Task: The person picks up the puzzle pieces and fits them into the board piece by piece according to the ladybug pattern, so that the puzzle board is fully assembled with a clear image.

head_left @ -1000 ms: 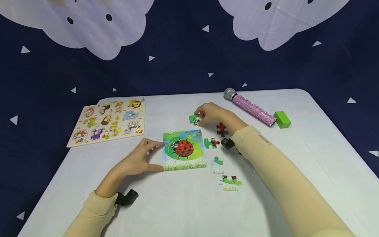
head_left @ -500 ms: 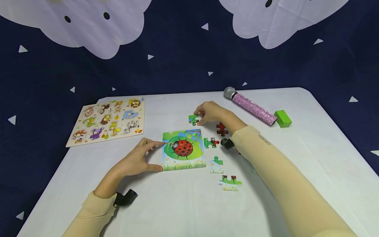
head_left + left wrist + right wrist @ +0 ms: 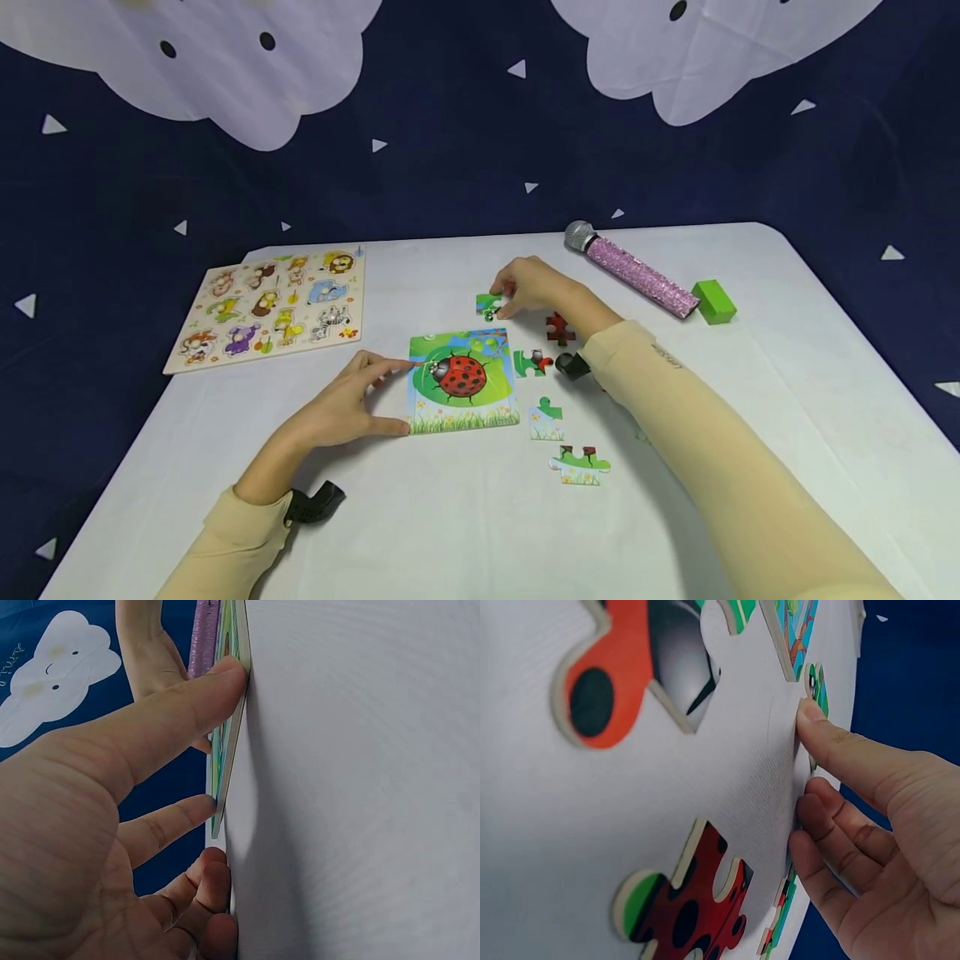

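Currently the right grip [image 3: 531, 284] pinches a green piece [image 3: 485, 305] between thumb and forefinger on the bench [image 3: 450, 525], near the ladybug board's [image 3: 461, 379] far edge. The left grip [image 3: 342, 406] is spread, thumb and forefinger touching that board's left side. Other pieces [image 3: 546, 422] lie to its right.

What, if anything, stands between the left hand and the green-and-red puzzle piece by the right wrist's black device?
The ladybug board: the left hand touches its left edge, and the puzzle piece lies beyond its right.
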### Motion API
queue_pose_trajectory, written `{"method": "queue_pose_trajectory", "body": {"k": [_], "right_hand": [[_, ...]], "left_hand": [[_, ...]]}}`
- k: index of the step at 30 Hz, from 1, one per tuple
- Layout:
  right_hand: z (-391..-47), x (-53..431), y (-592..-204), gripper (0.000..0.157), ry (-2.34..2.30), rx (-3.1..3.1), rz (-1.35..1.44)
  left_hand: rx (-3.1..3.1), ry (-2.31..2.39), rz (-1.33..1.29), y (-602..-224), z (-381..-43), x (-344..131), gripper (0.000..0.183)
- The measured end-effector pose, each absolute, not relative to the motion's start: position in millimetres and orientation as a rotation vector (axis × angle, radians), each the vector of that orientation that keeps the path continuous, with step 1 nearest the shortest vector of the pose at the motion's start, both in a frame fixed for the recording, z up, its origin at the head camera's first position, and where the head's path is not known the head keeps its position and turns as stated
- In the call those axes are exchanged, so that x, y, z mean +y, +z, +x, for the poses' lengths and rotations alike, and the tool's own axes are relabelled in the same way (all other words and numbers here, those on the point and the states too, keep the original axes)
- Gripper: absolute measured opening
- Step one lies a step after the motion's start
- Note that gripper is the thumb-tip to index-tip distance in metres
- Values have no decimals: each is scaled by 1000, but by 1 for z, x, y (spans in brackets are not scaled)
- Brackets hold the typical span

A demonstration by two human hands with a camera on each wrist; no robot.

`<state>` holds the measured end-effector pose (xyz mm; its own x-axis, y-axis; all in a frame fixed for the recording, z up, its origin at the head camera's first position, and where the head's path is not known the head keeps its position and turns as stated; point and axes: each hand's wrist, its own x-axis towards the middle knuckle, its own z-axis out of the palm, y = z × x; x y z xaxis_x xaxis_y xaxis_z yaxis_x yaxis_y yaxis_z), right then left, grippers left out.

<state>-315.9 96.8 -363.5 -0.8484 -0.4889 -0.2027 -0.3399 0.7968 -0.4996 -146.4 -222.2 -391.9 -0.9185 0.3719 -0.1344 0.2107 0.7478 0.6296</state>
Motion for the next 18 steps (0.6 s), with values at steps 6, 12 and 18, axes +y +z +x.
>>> {"method": "queue_pose_trajectory", "body": {"k": [6,12,18], "right_hand": [[-313,97,-365,43,-615,2678,-685],[-311,99,-366,42,-613,2670,-757],[-311,100,-364,43,-574,2657,-815]], "left_hand": [[2694,936,455,-392,-145,-223,87],[2705,936,478,-392,-143,-223,86],[2717,924,487,-392,-143,-223,86]]}}
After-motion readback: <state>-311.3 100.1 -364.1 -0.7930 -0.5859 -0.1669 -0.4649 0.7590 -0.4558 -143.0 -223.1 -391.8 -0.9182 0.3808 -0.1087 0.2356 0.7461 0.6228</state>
